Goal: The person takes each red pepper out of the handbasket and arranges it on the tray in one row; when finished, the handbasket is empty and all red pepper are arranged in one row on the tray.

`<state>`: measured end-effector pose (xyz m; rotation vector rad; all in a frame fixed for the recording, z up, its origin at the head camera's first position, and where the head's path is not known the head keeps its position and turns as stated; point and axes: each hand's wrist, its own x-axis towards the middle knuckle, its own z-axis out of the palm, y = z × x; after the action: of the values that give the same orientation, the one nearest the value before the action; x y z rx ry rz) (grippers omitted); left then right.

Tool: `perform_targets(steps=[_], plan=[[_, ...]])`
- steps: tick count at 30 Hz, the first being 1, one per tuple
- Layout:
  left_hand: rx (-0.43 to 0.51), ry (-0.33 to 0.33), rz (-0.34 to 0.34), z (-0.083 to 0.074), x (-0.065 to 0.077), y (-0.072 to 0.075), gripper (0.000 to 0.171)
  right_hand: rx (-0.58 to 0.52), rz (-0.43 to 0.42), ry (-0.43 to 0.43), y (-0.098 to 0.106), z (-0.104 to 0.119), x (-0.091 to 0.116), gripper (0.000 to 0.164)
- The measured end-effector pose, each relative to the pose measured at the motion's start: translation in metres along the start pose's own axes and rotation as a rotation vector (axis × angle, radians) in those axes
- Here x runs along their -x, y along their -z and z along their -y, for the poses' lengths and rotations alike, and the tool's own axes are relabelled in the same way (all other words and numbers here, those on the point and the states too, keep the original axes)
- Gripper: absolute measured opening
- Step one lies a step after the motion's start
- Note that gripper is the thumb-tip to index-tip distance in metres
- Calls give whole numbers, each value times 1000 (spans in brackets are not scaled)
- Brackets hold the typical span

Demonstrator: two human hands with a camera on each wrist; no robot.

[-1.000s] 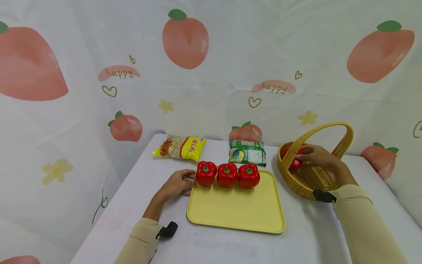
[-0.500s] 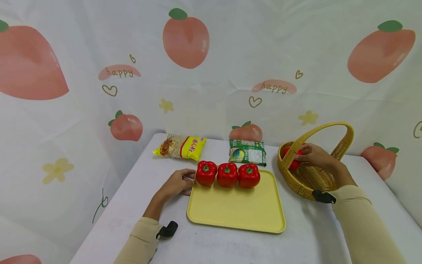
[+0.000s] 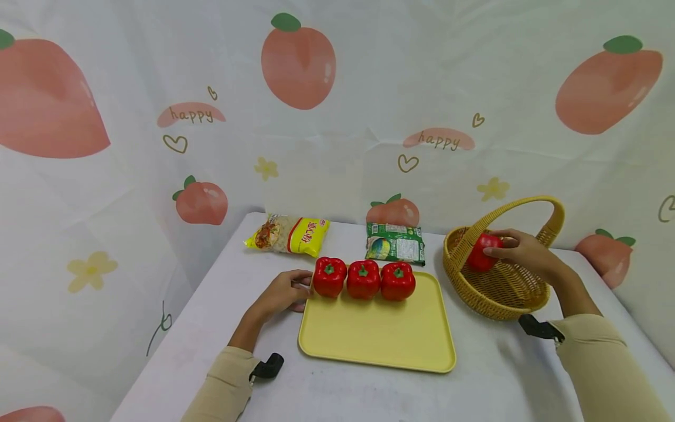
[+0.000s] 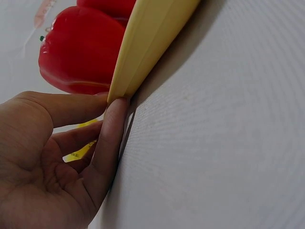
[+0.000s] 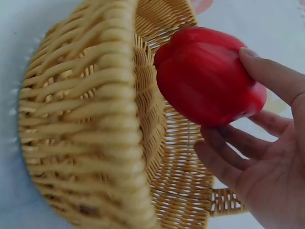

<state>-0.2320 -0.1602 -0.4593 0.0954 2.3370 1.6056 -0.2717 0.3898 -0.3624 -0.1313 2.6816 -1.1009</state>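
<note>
Over the wicker basket, my right hand grips a red bell pepper. In the right wrist view the thumb lies on one side of that pepper and the fingers on the other. My left hand pinches the left edge of a yellow tray. The left wrist view has the thumb at the tray's rim and a finger against its outer side. A row of three red bell peppers stands along the tray's far side, stems up.
Behind the tray lie a yellow food packet and a green packet. The basket's tall handle arches over its opening. A white cloth printed with peaches hangs behind the white table.
My right hand has drawn back to the right and lifted the bell pepper within the basket, so more of it shows. The left hand and tray stay where they were.
</note>
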Motion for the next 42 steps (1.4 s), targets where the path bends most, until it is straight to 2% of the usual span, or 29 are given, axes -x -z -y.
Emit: perform_targets(steps=[6,12,16,25,32,36,42], plan=[[4,18,-19,0,-2,0,50,56,-59,16,-1,-2,20,85],[5,23,-18,2,-3,0,52,81,-135,93,-7,-3,40,76],[11,24,-18,2,-3,0,51,80,-178,115,-12,-1,51,73],[17,17,-13,2,-3,0,51,23,-220,123,-22,12,75,84],[12,-1,-3,3,-3,2,50,15,-238,161,-31,22,88,85],[9,-3,-2,3,-4,2,51,-35,-222,186,-38,32,92,83],[9,-1,-3,4,-4,1,50,-34,-254,301,-51,45,90,76]])
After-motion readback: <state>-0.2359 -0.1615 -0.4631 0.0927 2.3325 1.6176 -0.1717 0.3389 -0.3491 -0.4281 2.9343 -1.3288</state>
